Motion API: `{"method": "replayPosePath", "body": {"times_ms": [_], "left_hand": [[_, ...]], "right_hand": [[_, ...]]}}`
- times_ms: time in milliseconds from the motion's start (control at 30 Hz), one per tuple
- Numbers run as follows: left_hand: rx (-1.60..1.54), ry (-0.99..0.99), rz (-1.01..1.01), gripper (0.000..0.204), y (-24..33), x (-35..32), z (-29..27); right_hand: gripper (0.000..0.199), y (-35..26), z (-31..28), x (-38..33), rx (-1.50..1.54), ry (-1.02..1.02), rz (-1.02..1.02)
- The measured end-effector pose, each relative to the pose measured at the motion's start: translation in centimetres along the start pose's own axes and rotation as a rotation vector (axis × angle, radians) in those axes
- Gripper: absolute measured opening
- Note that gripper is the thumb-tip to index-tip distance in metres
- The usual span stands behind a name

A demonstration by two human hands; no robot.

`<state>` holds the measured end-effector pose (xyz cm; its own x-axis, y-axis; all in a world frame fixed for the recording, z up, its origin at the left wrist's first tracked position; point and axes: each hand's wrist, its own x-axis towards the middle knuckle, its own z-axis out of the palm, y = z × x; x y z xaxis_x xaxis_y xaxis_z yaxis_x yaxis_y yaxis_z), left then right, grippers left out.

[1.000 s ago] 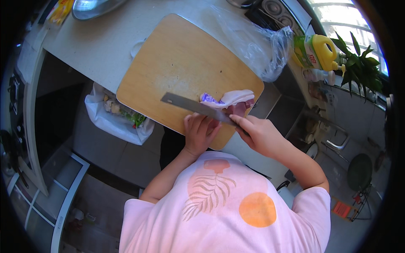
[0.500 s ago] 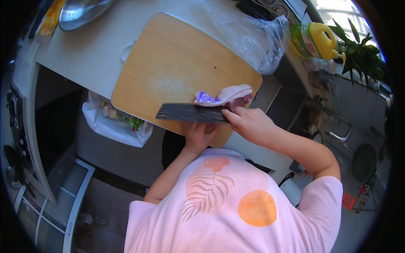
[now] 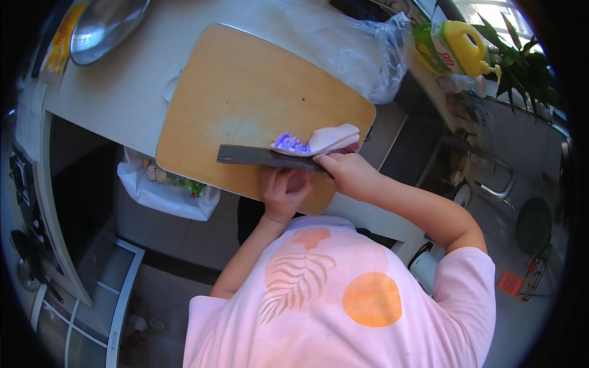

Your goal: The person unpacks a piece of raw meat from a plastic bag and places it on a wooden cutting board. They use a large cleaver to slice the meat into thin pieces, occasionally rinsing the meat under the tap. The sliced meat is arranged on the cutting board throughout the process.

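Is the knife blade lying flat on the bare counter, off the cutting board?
No, the knife is over the wooden cutting board, gripped by the right hand, with the left hand beneath it.

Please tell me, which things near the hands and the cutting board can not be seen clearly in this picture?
- Head view: the knife handle, hidden inside the right hand.
- The left hand fingertips and what they press, hidden under the blade.
- The pale piece on the wooden board: too small to identify.
- The metal bowl, cut off by the top edge.
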<state>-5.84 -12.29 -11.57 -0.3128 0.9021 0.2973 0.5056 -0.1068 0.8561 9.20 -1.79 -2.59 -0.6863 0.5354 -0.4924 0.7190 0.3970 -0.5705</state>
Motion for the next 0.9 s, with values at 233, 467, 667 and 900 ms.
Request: {"method": "replayPosePath", "body": {"times_ms": [233, 467, 667, 900], "left_hand": [[0.016, -0.037, -0.012, 0.041, 0.3, 0.0, 0.0], [0.06, -0.081, 0.003, 0.04, 1.1, 0.8, -0.8], [0.096, -0.105, -0.024, 0.046, 1.6, 1.2, -1.2], [0.175, -0.184, 0.007, 0.051, 1.5, 0.8, -1.4]], "right_hand": [[0.019, -1.4, 1.1, 2.0, 0.01, 0.101, -0.018], [0.017, 0.0, -0.7, 2.2, 0.281, 0.199, 0.092], [0.017, -0.3, -0.6, 0.2, 0.252, 0.289, -0.022], [0.013, -1.1, -0.9, -5.1, 0.008, 0.152, 0.033]]}}
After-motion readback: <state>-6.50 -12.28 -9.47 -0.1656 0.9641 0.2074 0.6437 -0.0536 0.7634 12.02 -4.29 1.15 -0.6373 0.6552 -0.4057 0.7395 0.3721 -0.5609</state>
